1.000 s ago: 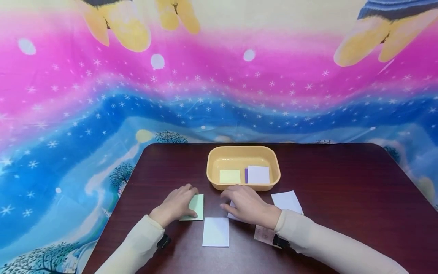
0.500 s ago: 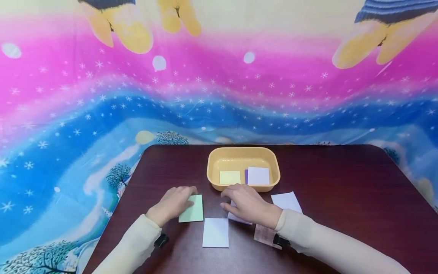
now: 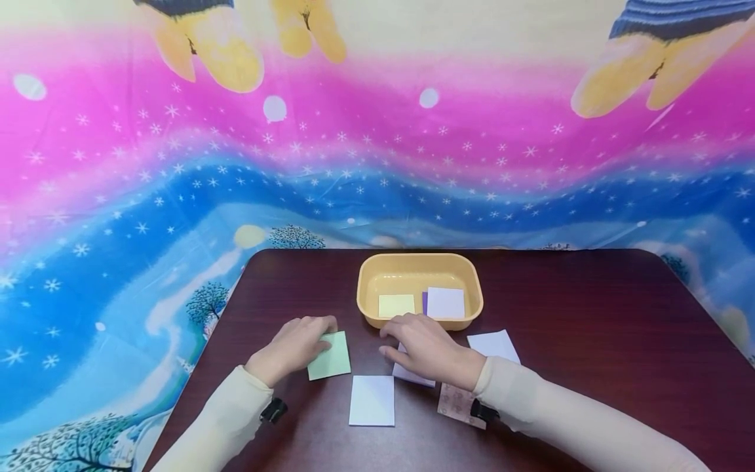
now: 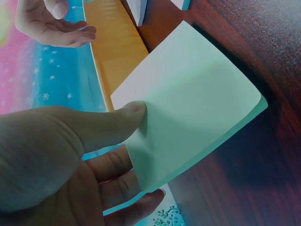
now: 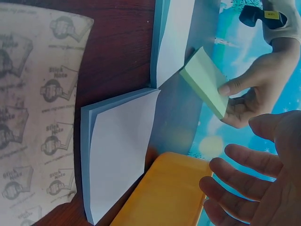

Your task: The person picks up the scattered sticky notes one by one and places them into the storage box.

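Observation:
My left hand [image 3: 291, 347] pinches a pale green sticky note pad [image 3: 333, 360] by its left edge. The left wrist view has the thumb on the pad's top face and the other fingers beneath; the pad looks raised and tilted off the table. My right hand [image 3: 436, 353] hovers with loosely bent, spread fingers over a whitish sticky note pad [image 3: 414, 376], covering part of it. Nothing is in that hand in the right wrist view. Another white sticky note pad [image 3: 371, 401] lies flat between the hands, toward the front.
A yellow plastic tub [image 3: 420, 261] stands behind the hands, with a yellow pad [image 3: 396, 305], a white pad [image 3: 445, 303] and a purple edge beside it. A white pad [image 3: 494, 345] and a printed pinkish sheet [image 3: 459, 404] lie near the right forearm.
My left hand has shifted slightly left, and the green pad has turned a little and come up in its grip. The right hand has stayed nearly still.

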A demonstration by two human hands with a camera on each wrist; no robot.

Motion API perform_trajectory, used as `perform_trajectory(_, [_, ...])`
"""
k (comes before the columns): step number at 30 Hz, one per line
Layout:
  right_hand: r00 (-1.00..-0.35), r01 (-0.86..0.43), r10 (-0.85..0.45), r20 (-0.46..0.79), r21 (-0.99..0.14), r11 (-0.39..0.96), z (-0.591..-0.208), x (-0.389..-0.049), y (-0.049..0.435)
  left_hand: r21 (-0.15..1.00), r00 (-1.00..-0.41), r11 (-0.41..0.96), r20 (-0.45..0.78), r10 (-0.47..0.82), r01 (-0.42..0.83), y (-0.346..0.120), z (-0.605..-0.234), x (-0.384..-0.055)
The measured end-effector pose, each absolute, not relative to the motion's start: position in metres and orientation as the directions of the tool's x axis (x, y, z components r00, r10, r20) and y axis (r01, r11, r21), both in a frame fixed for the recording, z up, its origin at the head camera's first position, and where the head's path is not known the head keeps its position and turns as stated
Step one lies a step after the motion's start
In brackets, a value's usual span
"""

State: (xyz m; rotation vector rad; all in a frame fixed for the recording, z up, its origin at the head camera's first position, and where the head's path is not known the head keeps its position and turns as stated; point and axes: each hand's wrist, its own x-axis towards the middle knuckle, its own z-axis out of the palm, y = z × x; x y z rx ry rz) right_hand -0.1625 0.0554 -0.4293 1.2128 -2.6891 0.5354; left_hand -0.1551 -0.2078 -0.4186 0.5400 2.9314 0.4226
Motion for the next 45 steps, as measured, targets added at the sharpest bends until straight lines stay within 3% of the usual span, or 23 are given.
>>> perform_trajectory(45, [-0.676,-0.737,-0.684,0.274,-0.275,0.617,-0.418,-0.171,0.055,0.276,-0.922,0.891,-0.037,0.385,0.361,-0.209,-0.394,-0.166])
